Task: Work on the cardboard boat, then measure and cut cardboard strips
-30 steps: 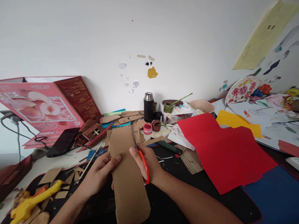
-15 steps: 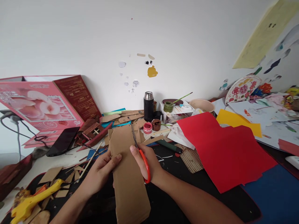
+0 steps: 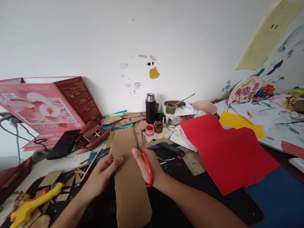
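A long brown piece of cardboard (image 3: 131, 186) stands tilted in front of me. My left hand (image 3: 108, 166) pinches its left edge, thumb on the front face and fingers behind. My right hand (image 3: 149, 163) is closed around a pair of scissors (image 3: 149, 172) with orange-red handles. The dark scissor blades point away from me and lie along the cardboard's right edge, near its upper part. Whether the blades are parted is hard to make out.
A yellow glue gun (image 3: 35, 205) lies at the lower left among cardboard scraps. Behind stand a black flask (image 3: 150, 109) and small paint jars (image 3: 149, 129). Red paper (image 3: 228, 152) covers the right side. A pink box (image 3: 42, 104) and a phone (image 3: 63, 144) are on the left.
The view has shifted very slightly. Both hands, the scissors and the cardboard keep almost the same position.
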A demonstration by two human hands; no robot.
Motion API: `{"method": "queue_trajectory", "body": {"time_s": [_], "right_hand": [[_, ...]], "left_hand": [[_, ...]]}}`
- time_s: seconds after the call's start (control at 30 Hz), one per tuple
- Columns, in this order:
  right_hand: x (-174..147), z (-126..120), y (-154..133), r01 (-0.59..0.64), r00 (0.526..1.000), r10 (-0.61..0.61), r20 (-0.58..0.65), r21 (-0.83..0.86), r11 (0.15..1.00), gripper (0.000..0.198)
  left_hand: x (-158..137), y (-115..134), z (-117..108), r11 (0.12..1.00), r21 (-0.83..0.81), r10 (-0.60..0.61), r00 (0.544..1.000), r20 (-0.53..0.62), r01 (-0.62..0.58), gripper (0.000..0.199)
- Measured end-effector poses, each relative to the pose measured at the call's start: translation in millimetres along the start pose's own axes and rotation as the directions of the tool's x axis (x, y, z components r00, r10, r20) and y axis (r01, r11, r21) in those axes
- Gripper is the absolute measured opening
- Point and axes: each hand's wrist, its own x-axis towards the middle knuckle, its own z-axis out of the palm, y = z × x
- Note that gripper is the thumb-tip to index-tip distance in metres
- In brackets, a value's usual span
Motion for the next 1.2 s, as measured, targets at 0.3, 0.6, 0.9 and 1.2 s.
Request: {"method": "queue_trajectory", "body": {"time_s": [0.3,0.6,0.9,1.2], "right_hand": [[-1.1,0.6,-0.8,-0.02,1.0,0.02,0.001,-0.003,1.0,0.06],[4.8,-5.7,-0.1,-0.036,0.999,0.032,0.035,0.104,0.994,0.064],[8.3,-12.6,-1.1,-0.152,0.985,0.128,0.116,0.231,0.961,0.063],[13.4,-13.6,-5.8,-0.2,0.978,0.167,0.122,0.346,0.917,0.067]], "left_hand": [[1.2,-1.0,-1.8,1.0,0.001,0.006,1.0,-0.017,-0.006,0.058],[4.2,-5.8,-3.1,0.998,-0.042,0.042,0.995,-0.088,-0.046,0.051],[25.2,1.6,-15.4,0.924,-0.252,0.146,0.874,-0.464,-0.288,0.047],[33.8,13.2,-31.3,0.824,-0.344,0.199,0.798,-0.569,-0.45,0.035]]}}
